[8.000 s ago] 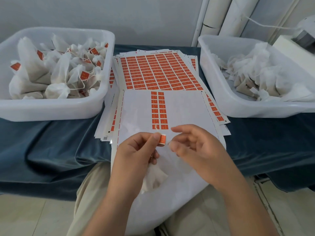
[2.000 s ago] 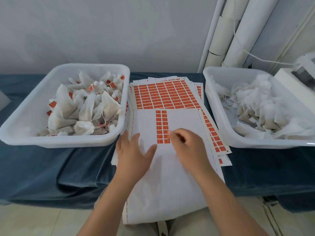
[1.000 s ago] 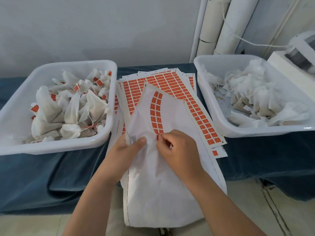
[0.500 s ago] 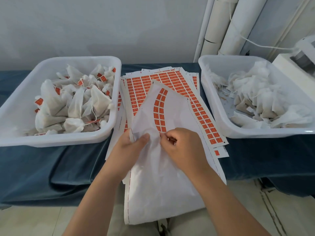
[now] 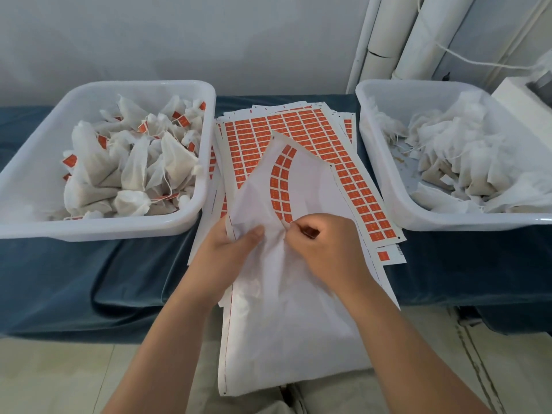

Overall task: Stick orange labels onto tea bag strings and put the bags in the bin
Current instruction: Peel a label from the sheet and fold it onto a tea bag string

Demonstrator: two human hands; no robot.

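Blue-draped table: left bin, right bin (white), label sheets between.

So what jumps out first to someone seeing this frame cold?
The orange label sheets stacked in the middle, with the nearly bare top sheet bowed up between both hands: the left hand grips its edge, the right hand pinches at the bottom of the remaining label strip. White bins flank them: the left bin holds orange-tagged tea bags, the right bin untagged bags.
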